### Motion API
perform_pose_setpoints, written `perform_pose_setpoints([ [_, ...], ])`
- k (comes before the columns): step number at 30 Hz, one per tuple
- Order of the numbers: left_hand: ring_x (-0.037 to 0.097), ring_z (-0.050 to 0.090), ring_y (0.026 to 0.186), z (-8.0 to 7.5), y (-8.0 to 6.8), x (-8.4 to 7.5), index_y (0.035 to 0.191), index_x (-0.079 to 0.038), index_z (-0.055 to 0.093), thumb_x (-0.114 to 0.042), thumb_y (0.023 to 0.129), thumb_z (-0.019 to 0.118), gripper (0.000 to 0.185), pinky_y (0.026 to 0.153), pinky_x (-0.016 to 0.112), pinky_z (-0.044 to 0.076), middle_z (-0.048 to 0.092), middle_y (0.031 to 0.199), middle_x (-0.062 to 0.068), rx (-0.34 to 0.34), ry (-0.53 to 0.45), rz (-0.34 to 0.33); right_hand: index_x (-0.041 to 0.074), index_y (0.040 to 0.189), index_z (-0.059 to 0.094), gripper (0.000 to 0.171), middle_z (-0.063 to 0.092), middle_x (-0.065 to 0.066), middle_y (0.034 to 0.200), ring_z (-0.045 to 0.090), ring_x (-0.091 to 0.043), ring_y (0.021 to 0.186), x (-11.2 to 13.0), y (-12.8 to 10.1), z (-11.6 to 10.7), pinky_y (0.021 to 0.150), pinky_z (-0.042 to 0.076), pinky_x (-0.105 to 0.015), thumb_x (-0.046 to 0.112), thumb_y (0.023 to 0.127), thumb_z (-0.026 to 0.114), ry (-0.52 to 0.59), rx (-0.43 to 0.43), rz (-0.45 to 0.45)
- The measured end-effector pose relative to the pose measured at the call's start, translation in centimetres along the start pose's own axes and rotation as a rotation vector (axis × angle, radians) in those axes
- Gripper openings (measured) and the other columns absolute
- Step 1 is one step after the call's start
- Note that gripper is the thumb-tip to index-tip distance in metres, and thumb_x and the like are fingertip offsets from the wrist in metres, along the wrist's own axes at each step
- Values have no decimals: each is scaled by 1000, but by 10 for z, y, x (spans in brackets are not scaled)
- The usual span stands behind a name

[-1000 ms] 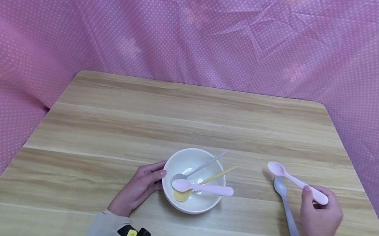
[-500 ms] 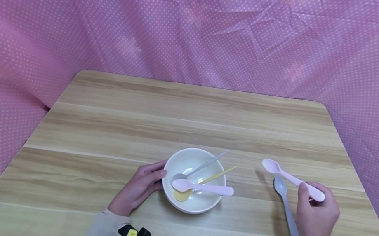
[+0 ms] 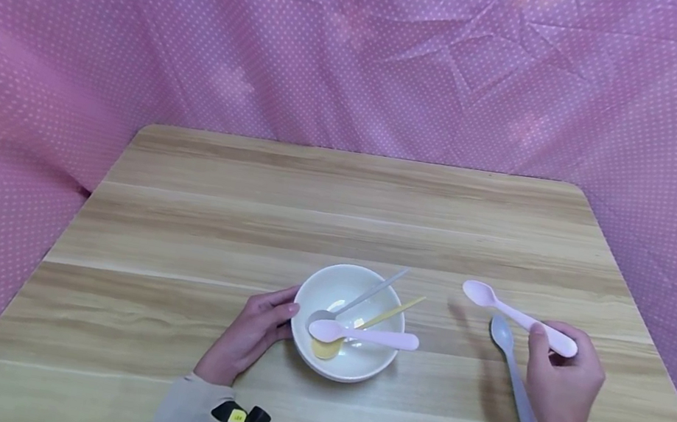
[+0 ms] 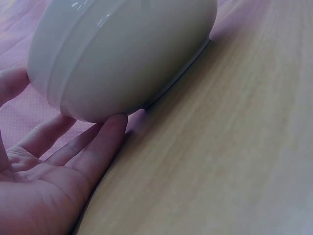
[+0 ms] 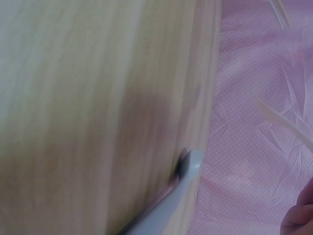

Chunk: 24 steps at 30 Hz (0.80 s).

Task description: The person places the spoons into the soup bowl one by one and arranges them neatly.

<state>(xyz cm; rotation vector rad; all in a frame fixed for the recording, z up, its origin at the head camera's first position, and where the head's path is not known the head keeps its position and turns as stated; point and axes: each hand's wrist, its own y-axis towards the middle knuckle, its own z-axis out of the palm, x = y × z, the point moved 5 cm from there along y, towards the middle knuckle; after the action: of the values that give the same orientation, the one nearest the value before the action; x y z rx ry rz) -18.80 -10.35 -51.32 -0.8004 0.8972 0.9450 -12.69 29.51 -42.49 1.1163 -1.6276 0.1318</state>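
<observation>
The left hand (image 3: 247, 334) lies flat on the wooden table (image 3: 341, 196) with its fingers straight, touching the left side of the white bowl (image 3: 343, 365). It grips nothing; it looks like it is there to keep the bowl from sliding. In the left wrist view the fingertips (image 4: 115, 125) sit under the curve of the bowl (image 4: 127, 54).

Three spoons rest in the bowl: a grey spoon (image 3: 364, 296), a yellow spoon (image 3: 359, 328) and a pink spoon in the bowl (image 3: 365, 335). Their handles stick out over the right rim, so they lean there.

Further right, a blue-grey spoon (image 3: 512, 378) lies flat on the table. Its near end is hidden behind the right hand (image 3: 559, 397).

The right hand pinches the lifted pink spoon (image 3: 512, 315) by its handle, fingers curled round it. The spoon is up in the air, above the table, pointing left towards the bowl.

The right wrist view is blurry. It shows only a pale spoon end (image 5: 188, 169), and I cannot tell which spoon.
</observation>
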Motion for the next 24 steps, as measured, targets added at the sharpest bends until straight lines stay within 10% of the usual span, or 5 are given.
perform_pose_setpoints([
  [24, 15, 60, 111, 0, 0, 0, 141, -2, 40, -16, 92, 58, 55, 85, 30, 54, 42, 145, 17, -6, 17, -8, -5, 96, 65, 14, 54, 15, 72, 40, -3, 53, 18, -7, 5, 45, 32, -13, -1, 83, 63, 64, 34, -58],
])
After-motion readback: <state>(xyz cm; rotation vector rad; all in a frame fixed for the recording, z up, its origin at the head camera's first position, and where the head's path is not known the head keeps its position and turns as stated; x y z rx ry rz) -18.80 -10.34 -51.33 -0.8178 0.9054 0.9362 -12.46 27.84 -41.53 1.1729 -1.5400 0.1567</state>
